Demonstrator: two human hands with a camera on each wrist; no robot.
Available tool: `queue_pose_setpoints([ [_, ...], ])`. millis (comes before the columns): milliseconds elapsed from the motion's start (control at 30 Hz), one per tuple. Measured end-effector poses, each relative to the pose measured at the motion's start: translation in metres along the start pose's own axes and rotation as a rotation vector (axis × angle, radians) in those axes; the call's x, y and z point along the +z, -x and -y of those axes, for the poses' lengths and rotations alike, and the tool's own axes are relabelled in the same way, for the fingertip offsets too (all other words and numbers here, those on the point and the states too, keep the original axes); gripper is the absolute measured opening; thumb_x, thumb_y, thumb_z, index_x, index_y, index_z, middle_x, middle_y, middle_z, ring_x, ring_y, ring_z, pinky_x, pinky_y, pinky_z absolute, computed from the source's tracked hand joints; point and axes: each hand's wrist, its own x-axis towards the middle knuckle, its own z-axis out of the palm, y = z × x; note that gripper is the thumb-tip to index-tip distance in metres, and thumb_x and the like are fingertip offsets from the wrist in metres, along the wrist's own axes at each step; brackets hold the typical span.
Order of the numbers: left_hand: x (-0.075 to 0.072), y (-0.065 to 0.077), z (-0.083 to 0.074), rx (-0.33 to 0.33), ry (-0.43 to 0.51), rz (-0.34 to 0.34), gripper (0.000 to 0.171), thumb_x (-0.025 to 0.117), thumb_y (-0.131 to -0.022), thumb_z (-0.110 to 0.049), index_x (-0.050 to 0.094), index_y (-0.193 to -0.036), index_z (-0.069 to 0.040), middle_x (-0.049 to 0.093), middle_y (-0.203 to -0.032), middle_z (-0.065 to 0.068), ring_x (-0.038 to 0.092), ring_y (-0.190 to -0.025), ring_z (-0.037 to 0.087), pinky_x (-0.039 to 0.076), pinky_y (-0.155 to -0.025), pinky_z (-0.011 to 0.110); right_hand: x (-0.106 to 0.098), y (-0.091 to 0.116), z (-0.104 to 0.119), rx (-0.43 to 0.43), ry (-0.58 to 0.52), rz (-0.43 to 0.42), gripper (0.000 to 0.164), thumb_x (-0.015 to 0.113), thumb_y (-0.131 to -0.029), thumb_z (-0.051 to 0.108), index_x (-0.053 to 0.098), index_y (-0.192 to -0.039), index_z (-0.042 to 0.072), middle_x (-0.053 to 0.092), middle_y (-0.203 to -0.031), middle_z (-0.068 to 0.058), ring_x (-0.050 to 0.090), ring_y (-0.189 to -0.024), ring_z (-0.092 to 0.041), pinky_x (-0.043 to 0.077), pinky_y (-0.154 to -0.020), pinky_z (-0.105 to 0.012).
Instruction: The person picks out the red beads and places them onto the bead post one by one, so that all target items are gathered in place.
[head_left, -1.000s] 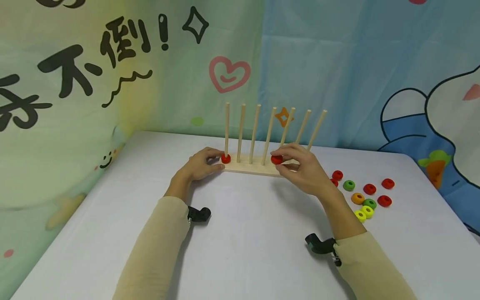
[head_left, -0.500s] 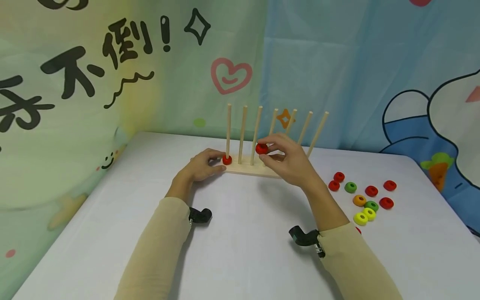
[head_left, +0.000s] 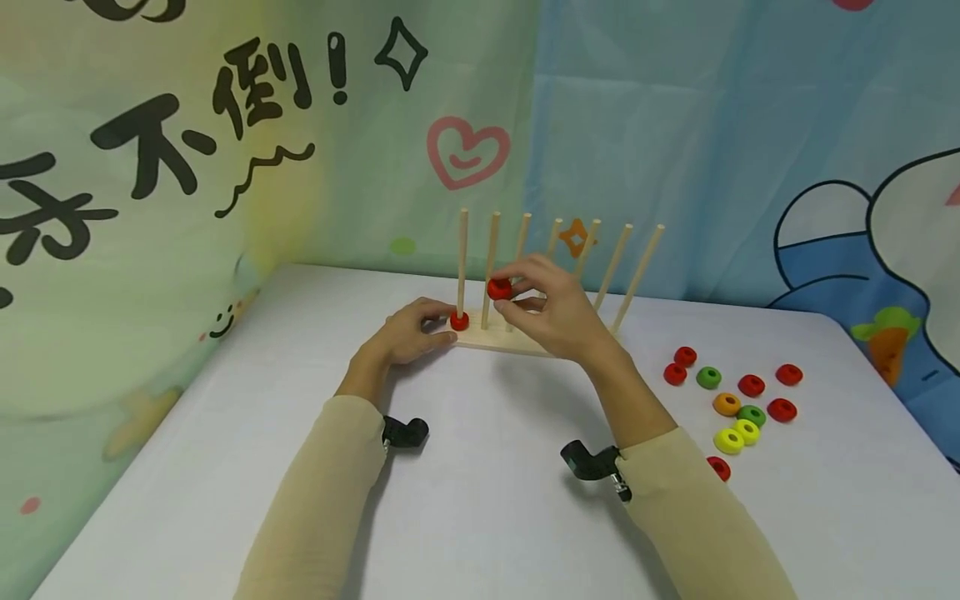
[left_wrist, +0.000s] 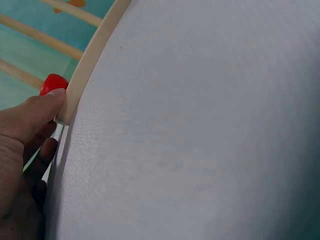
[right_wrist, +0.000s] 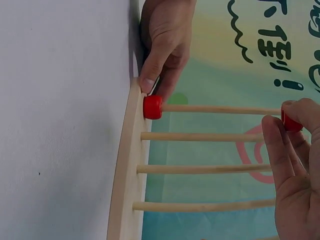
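Observation:
A wooden peg rack point(head_left: 495, 337) with a row of several upright pegs stands near the back of the table. One red bead point(head_left: 459, 322) sits at the foot of its leftmost peg. My left hand point(head_left: 408, 333) grips the rack's left end, its thumb on the base beside that bead in the left wrist view. Between thumb and fingertips, my right hand point(head_left: 551, 308) pinches another red bead point(right_wrist: 291, 119). In the right wrist view this bead is up near the far end of the leftmost peg point(right_wrist: 220, 109). The right hand hides parts of the middle pegs in the head view.
Loose beads lie on the table to the right: several red ones point(head_left: 782, 410), a green bead point(head_left: 708, 377), an orange bead point(head_left: 727, 404) and yellow beads point(head_left: 729, 441). A printed cloth point(head_left: 637, 100) hangs behind the table.
My right hand has carried the red bead leftward and up along the row of pegs, from the right part toward the left end. My left hand stays at the rack's left end.

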Motion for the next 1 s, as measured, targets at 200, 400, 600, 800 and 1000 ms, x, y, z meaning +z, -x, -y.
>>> queue_pose_setpoints([
  [200,0.0,-0.001,-0.002,-0.007,0.001,0.003,0.052,0.07,-0.09,-0.035,0.058,-0.139,-0.023,0.051,-0.14,0.001,0.045,-0.133,0.024,0.026,-0.113,0.055,0.001,-0.007,0.002,-0.023,0.016,-0.026,0.031,0.066,-0.088,-0.007,0.064,-0.119,-0.003,0.057,-0.115,-0.018,0.064,-0.093,-0.03,0.058,-0.084,-0.041],
  [400,0.002,-0.001,-0.001,-0.016,-0.007,0.004,0.051,0.07,-0.09,-0.036,0.058,-0.139,-0.024,0.051,-0.14,-0.001,0.045,-0.133,0.023,0.028,-0.113,0.053,0.004,-0.013,0.004,-0.048,-0.018,-0.038,0.031,0.067,-0.088,-0.007,0.065,-0.119,-0.004,0.058,-0.115,-0.02,0.065,-0.093,-0.032,0.058,-0.083,-0.044],
  [600,-0.001,-0.002,-0.002,-0.001,-0.006,0.002,0.051,0.07,-0.09,-0.035,0.058,-0.139,-0.023,0.051,-0.141,0.0,0.045,-0.133,0.024,0.029,-0.113,0.053,0.006,-0.017,0.005,-0.03,-0.061,-0.073,0.03,0.067,-0.089,-0.004,0.065,-0.119,-0.003,0.058,-0.115,-0.019,0.064,-0.093,-0.031,0.057,-0.085,-0.043],
  [800,-0.002,-0.001,-0.002,-0.014,-0.001,-0.004,0.051,0.071,-0.089,-0.036,0.059,-0.138,-0.024,0.051,-0.14,-0.001,0.045,-0.133,0.023,0.029,-0.113,0.053,0.01,-0.024,0.004,-0.042,-0.082,-0.083,0.03,0.067,-0.089,-0.006,0.065,-0.119,-0.006,0.059,-0.115,-0.02,0.065,-0.094,-0.032,0.058,-0.083,-0.039],
  [1000,0.0,0.0,-0.001,-0.015,0.017,0.006,0.051,0.072,-0.089,-0.036,0.059,-0.138,-0.025,0.051,-0.139,-0.002,0.045,-0.132,0.023,0.031,-0.112,0.053,0.015,-0.031,0.009,-0.044,-0.108,-0.084,0.03,0.065,-0.089,-0.007,0.064,-0.119,-0.007,0.058,-0.117,-0.021,0.065,-0.096,-0.035,0.058,-0.083,-0.036],
])
